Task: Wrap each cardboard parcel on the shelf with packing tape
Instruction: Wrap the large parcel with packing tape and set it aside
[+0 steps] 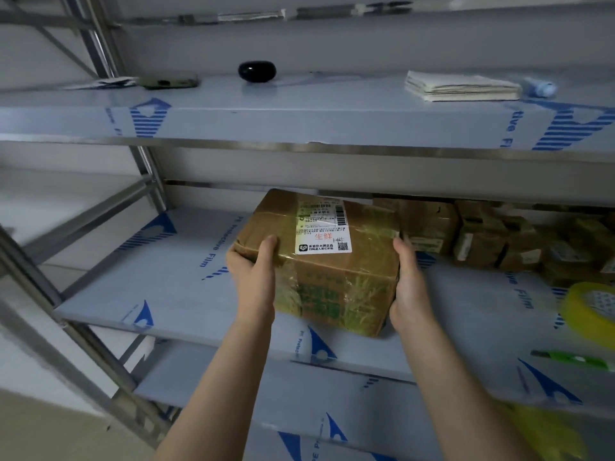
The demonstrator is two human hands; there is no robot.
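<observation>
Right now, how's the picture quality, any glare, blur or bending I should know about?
Head view: dim, bluish light; faint glare on the taped label of the parcel; the tape roll and green cutter at the right edge are blurred; the wide lens bows the shelf edge.

- steel rack [146, 168] had shelves [149, 287] covered in blue-printed protective film
- plain pale wall [332, 41] sat behind it
- beige floor [43, 430] down at the left, kinda dim

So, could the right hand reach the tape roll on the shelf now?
Probably yes: only open shelf lies between the right hand and the tape roll, but it holds the parcel and must let go first.
</observation>
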